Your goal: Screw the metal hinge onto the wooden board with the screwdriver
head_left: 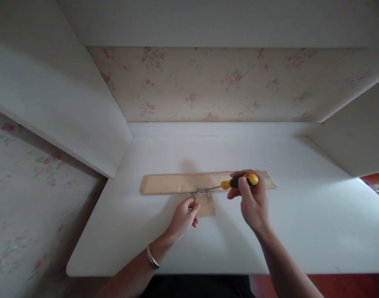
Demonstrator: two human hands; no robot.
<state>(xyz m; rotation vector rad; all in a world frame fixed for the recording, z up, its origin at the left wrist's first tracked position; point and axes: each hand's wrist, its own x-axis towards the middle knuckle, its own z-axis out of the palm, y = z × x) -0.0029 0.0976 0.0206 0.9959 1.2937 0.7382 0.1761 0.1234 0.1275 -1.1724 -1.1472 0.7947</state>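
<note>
A long pale wooden strip [173, 183] lies across the white desk [301, 223]. A small square wooden piece [206, 207] sits against its near edge, with a small metal hinge [202, 192] over the joint. My right hand [253, 198] grips a screwdriver [239, 181] with a yellow and black handle; its shaft points left and its tip rests on the hinge. My left hand [183, 217], a bracelet on the wrist, pinches the left edge of the small wooden piece just below the hinge.
White side panels rise at left [53, 103] and right [353, 136] of the desk. Floral wallpaper [223, 82] covers the back wall. The desk's near edge runs just in front of my forearms. A red floor shows below at right.
</note>
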